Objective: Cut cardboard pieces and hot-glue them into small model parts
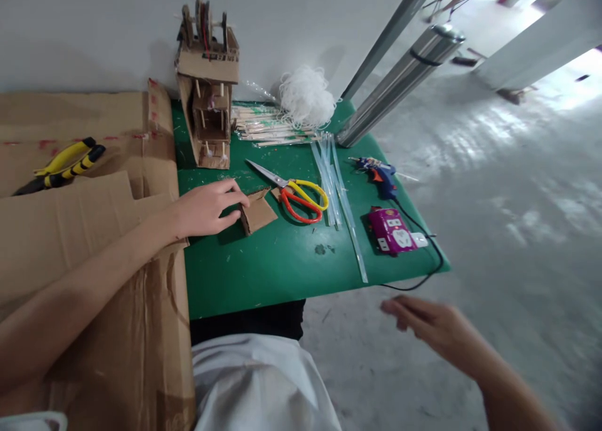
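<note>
My left hand (pixel 211 208) lies over the green table, its thumb and fingers at the left edge of a small folded piece of cardboard (pixel 261 214), gripping it there. Just right of that piece, scissors (pixel 301 199) with one yellow and one red-orange handle lie with their blades pointing up and left. A small cardboard scrap (pixel 276 194) is partly under them. Off the table's front right edge, my right hand (pixel 426 324) hangs over the floor, blurred by motion. Its fingers look bunched, and nothing shows in them.
Clear glue sticks (pixel 335 186), a blue glue gun (pixel 383 177) and a purple power socket (pixel 391 230) lie to the right. Behind stand a cardboard model (pixel 207 73), wooden sticks (pixel 268 127) and white string (pixel 308 98). Pliers (pixel 66 167) rest on cardboard sheets (pixel 70 224) at left. A metal post (pixel 395 89) rises behind.
</note>
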Demonstrator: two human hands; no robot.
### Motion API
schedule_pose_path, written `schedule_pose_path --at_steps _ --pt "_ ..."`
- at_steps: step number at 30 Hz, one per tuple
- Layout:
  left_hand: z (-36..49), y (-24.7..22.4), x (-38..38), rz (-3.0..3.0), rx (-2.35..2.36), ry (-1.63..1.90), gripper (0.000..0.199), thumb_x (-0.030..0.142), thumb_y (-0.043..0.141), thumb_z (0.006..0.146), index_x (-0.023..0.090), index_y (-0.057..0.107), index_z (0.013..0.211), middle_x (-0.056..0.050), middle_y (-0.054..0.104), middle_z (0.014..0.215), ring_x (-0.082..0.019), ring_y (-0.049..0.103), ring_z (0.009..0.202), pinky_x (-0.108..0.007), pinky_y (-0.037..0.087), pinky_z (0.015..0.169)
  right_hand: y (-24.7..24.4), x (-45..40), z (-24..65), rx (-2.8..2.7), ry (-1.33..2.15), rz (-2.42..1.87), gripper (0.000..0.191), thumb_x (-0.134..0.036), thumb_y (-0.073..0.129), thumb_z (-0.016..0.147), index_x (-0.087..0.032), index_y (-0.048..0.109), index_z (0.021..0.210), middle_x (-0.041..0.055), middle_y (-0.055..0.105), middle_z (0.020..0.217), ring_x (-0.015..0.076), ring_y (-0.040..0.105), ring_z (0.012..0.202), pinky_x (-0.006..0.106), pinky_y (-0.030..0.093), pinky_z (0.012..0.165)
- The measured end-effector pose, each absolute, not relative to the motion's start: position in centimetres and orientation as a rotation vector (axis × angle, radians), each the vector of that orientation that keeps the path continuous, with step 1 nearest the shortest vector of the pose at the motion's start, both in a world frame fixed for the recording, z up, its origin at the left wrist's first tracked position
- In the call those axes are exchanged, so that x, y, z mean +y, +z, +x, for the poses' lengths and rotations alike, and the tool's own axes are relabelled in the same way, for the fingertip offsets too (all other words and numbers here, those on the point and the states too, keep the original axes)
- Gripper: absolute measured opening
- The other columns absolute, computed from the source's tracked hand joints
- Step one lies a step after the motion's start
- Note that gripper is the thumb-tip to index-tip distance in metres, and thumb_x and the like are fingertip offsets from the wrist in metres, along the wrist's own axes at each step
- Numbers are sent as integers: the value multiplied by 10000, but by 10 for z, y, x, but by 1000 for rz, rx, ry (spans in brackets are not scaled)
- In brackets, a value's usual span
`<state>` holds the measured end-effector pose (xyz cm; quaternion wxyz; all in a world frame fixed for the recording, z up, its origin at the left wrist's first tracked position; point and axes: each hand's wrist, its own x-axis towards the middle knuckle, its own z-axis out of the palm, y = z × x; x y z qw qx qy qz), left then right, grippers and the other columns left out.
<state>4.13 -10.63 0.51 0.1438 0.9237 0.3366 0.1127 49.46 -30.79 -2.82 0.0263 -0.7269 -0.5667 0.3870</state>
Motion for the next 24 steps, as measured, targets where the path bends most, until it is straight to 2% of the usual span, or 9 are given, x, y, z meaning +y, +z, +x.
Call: schedule_pose_path --at_steps 3,5,8,10,13,16,19,21,24 --pt "44 9 -109 2769 976 329 264 351 494 980 234 698 1101 -70 674 1072 -211 642 945 -287 449 662 -6 -251 499 -1595 511 -2202 333 -589 635 810 -268 723 816 62 660 696 261 611 654 392 473 629" --pt "46 11 -111 2827 950 356 236 355 517 979 223 703 1039 -66 696 994 -216 633 927 -301 446 681 3 -202 504 -1477 188 -2318 227 -439 675 806 -241 728 903 74 687 766 246 636 714 373 468 696" --pt "48 13 -114 2867 909 370 242 383 527 985 214 698 958 -52 700 876 -204 614 861 -308 441 696 2 -131 512 -1481 80 -2457 370 -416 659 856 -179 692 1138 139 715 959 219 632 817 353 440 748" --pt "49 15 -116 2895 900 363 263 399 532 982 207 700 919 -51 681 819 -206 596 834 -309 434 672 -5 -94 515 -1565 133 -2505 466 -448 634 877 -84 667 1167 199 696 1035 210 600 828 366 406 761" --pt "51 17 -117 2915 903 410 296 421 540 972 198 708 870 -74 665 875 -222 578 883 -326 467 706 -21 -61 516 -1681 313 -2606 656 -618 581 843 -2 675 1050 239 681 984 195 569 775 375 367 707" --pt "51 13 -116 2880 843 490 285 406 560 961 197 702 830 -99 669 1120 -263 566 1116 -405 502 929 -32 -48 515 -1680 275 -2654 772 -708 556 770 32 664 962 257 664 956 198 580 802 373 341 669" --pt "51 5 -113 2886 697 457 231 345 546 972 192 716 935 -102 643 1310 -295 487 1334 -468 448 1093 -37 -43 517 -1632 259 -2662 721 -712 532 751 -2 646 797 239 655 890 210 605 833 368 329 642" --pt "52 1 -112 2898 659 435 228 328 542 976 188 719 1010 -106 656 1298 -297 478 1366 -474 447 1109 -38 -40 520 -1629 230 -2647 630 -681 552 745 -59 605 661 206 650 822 191 606 790 353 323 616" --pt "52 1 -112 2925 688 434 211 323 564 963 194 730 982 -108 679 1202 -313 487 1358 -485 455 1095 -40 -38 525 -1717 79 -2463 538 -584 620 739 -102 541 514 125 620 667 115 545 621 313 318 556"
